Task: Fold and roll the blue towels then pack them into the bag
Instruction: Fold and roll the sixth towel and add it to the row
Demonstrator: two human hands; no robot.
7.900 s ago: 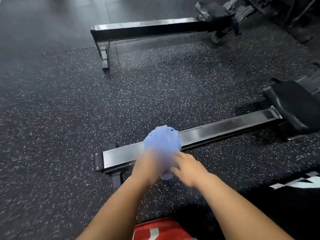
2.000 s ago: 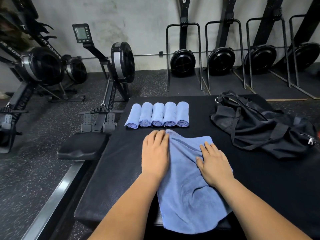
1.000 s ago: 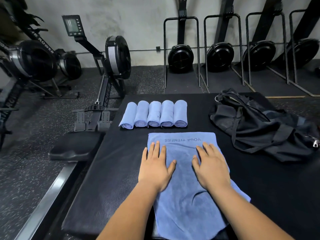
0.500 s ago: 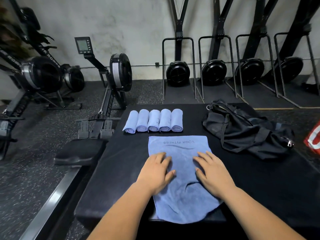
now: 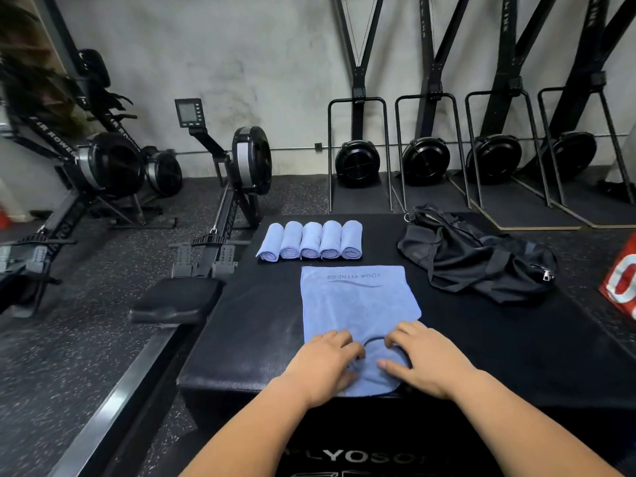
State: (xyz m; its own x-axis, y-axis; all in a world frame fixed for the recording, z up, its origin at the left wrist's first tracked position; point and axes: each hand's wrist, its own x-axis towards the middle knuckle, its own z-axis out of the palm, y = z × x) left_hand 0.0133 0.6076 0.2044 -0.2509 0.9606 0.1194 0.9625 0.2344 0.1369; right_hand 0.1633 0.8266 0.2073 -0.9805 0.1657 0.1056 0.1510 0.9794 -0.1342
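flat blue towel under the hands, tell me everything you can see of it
The flat blue towel is light blue, soft-looking cloth, spread lengthwise on the black padded platform. Its far end lies smooth, printed YOGA FITNESS upside down with a wavy line. At its near end, by the platform's front edge, the left hand and right hand pinch it, rucking cloth between them. It stops short of the rolled towels.

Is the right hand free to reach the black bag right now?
Probably yes: only bare platform lies between the right hand and the bag, though it first must release the flat towel.
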